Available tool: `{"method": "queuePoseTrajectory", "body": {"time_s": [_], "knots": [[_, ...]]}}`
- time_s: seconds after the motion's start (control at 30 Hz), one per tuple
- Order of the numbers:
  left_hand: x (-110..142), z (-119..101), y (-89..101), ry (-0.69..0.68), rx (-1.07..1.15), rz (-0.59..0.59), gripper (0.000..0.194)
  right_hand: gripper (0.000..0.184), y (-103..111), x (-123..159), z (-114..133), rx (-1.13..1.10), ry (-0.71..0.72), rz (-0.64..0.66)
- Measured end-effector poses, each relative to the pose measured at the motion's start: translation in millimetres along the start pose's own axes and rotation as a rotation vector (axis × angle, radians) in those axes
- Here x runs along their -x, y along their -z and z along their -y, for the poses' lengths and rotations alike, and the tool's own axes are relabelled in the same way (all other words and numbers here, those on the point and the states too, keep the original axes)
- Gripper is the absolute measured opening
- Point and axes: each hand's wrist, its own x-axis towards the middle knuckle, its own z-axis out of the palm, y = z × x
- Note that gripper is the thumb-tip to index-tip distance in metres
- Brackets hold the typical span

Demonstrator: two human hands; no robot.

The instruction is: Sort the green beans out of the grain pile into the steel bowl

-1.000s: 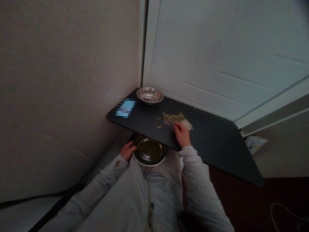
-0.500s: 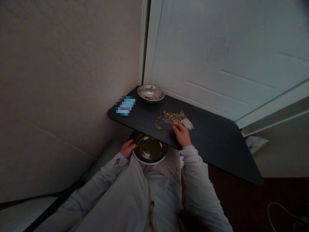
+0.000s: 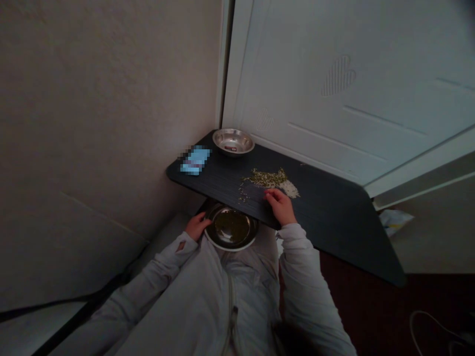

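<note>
My left hand [image 3: 197, 226] grips the left rim of a metal bowl [image 3: 232, 243] on my lap, partly under the table's front edge. Green grains [image 3: 226, 222], like mung beans, lie in that bowl. On the dark table [image 3: 334, 222], my right hand [image 3: 279, 202] rests with thumb and fingers pinched together; anything between them is too small to make out. Just beyond its fingertips spreads a pile of mixed green and pale grains [image 3: 267, 177]. A heap of white, rice-like grains [image 3: 289, 188] adjoins it on the right. A few loose grains [image 3: 243, 194] lie to the left.
An empty-looking steel bowl [image 3: 233, 142] stands at the table's back left corner. Left of it lies a pixelated phone-like object [image 3: 196, 160]. A white door [image 3: 315, 109] borders the table's back, and a wall [image 3: 111, 123] its left. A cable [image 3: 419, 326] lies at lower right.
The view has shifted very slightly. Both hands stay almost in place; a few loose grains at the pile's left edge seem to lie a little differently.
</note>
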Motion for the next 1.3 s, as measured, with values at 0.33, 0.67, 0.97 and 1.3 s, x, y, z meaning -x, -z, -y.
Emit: {"method": "queuePoseTrajectory", "body": {"time_s": [0.33,0.67,0.97,1.3], "knots": [[3.0,-8.9,-1.3,0.012,0.021,0.018,0.037,0.02,1.0,2.0,1.4,-0.053,0.005,0.083],[-0.1,-0.9,0.2,-0.002,0.0,0.008,0.037,0.02,1.0,3.5,3.2,-0.086,-0.006,0.117],[0.4,-4.1,-0.8,0.033,0.029,0.013,0.04,0.018,2.7,4.8,6.9,-0.075,-0.053,-0.019],[-1.1,-0.1,0.1,0.013,-0.017,0.003,0.036,0.014,2.5,6.3,8.6,0.048,-0.066,-0.085]]}}
